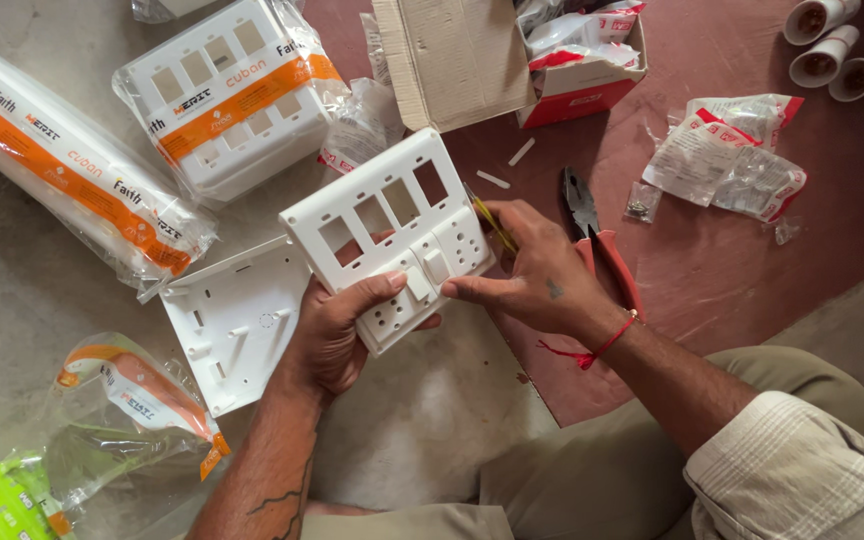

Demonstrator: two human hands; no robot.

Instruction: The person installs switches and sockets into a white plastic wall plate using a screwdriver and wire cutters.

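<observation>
My left hand (337, 330) grips a white plastic switch plate (372, 185) from below, thumb over its front lower edge. The plate has several empty rectangular openings in its upper row, with switches and sockets fitted in the lower row. My right hand (532, 270) touches the plate's right edge, its forefinger pressing near a fitted switch (436, 265). That hand also holds a thin yellow-handled tool (493, 224) against the plate's side.
A white back plate (237, 320) lies on the floor left of my hands. Packaged switch plates (222, 90) and a long wrapped pack (62, 160) lie upper left. Red-handled pliers (602, 250), an open cardboard box (512, 60), small packets (732, 150) and white holders (832, 45) lie right.
</observation>
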